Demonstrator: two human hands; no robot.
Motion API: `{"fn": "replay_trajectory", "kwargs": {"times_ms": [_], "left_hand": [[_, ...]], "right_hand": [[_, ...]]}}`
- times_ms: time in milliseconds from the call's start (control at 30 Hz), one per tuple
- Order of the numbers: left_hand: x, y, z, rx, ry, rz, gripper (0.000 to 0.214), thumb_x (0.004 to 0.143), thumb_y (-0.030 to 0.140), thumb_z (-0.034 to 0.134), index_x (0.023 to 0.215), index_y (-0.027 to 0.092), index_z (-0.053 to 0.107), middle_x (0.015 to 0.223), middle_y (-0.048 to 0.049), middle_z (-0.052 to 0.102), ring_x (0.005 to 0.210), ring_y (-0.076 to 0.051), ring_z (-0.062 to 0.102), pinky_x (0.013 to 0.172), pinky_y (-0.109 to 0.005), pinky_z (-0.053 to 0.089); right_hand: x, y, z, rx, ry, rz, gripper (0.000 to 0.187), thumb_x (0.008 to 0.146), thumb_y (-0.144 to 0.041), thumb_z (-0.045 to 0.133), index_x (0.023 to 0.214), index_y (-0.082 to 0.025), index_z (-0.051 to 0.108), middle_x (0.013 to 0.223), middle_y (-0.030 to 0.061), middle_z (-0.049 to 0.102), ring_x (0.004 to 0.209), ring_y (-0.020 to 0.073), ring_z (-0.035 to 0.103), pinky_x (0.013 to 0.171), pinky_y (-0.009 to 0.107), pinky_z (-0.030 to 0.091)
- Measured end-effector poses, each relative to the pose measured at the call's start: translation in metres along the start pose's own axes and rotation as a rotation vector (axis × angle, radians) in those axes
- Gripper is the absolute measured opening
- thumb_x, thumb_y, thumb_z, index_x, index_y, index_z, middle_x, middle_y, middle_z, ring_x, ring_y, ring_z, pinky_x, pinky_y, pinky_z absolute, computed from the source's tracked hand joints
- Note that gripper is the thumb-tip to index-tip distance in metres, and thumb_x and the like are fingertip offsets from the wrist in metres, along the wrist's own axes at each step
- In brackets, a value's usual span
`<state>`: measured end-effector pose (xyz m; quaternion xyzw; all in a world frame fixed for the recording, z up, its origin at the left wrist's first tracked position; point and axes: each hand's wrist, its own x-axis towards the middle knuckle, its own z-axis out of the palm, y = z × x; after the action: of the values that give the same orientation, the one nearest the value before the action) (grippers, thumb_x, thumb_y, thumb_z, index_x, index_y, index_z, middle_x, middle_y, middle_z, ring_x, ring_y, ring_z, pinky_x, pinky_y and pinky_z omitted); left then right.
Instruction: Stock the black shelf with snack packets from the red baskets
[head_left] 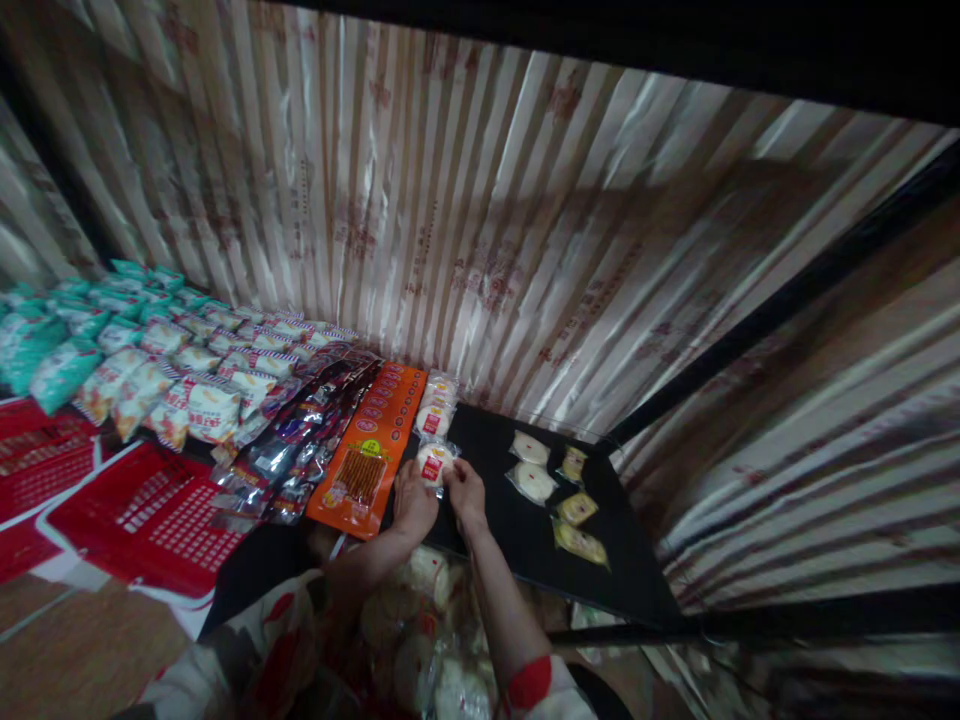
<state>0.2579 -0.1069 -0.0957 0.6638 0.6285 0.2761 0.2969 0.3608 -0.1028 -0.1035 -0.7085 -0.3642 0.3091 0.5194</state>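
Both hands grip a round white cake in a clear wrapper with a red label (433, 467), at the front end of a row of like wrapped cakes (434, 421) on the black shelf (495, 540). My left hand (413, 503) closes on its left side, and my right hand (466, 493) pinches its right side. Left of the row lies a long orange snack packet (369, 455), close to my left hand. Beneath my forearms, more wrapped round cakes (427, 575) sit in a pile below the shelf edge.
Right on the shelf lie two white wrapped cakes (533, 482) and several small yellow packets (577, 509). Leftward are dark shiny packets (300, 445) and rows of white and teal snack bags (214, 408). Red baskets (150, 510) stand at lower left. A dark post (787, 295) slants at right.
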Motion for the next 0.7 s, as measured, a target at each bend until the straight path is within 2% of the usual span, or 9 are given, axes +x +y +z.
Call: {"fn": "replay_trajectory", "kwargs": {"times_ms": [100, 267, 467, 700], "left_hand": [[0.004, 0.006, -0.002, 0.052, -0.036, -0.017, 0.053, 0.077, 0.004, 0.041, 0.13, 0.002, 0.043, 0.14, -0.0194, 0.039, 0.132, -0.025, 0.033, 0.11, -0.034, 0.026], [0.013, 0.013, -0.006, 0.089, -0.079, -0.014, 0.053, 0.08, 0.005, 0.039, 0.133, 0.0, 0.04, 0.143, -0.02, 0.034, 0.135, -0.026, 0.028, 0.112, -0.034, 0.022], [0.026, 0.016, -0.005, 0.072, -0.091, 0.02, 0.055, 0.078, 0.003, 0.039, 0.132, 0.001, 0.041, 0.143, -0.0189, 0.035, 0.135, -0.025, 0.029, 0.112, -0.033, 0.024], [0.041, 0.016, -0.005, 0.026, -0.105, 0.034, 0.053, 0.078, 0.003, 0.038, 0.13, 0.003, 0.045, 0.14, -0.0173, 0.041, 0.135, -0.024, 0.029, 0.113, -0.035, 0.022]], "right_hand": [[0.012, -0.001, 0.006, -0.035, 0.026, 0.002, 0.034, 0.063, -0.032, 0.055, 0.091, -0.017, 0.065, 0.076, 0.0017, 0.069, 0.067, 0.0161, 0.062, 0.063, 0.025, 0.048], [0.03, -0.001, 0.016, -0.09, 0.017, -0.021, 0.029, 0.066, -0.029, 0.054, 0.091, -0.019, 0.066, 0.078, 0.0014, 0.07, 0.07, 0.0162, 0.064, 0.066, 0.025, 0.05], [0.049, -0.003, 0.022, -0.213, 0.011, -0.034, 0.035, 0.07, -0.03, 0.053, 0.101, -0.019, 0.065, 0.093, 0.0052, 0.07, 0.08, 0.0174, 0.065, 0.073, 0.027, 0.049], [0.062, -0.007, 0.028, -0.26, 0.022, -0.056, 0.038, 0.072, -0.031, 0.052, 0.106, -0.02, 0.064, 0.096, 0.0052, 0.07, 0.082, 0.0178, 0.066, 0.073, 0.027, 0.05]]}}
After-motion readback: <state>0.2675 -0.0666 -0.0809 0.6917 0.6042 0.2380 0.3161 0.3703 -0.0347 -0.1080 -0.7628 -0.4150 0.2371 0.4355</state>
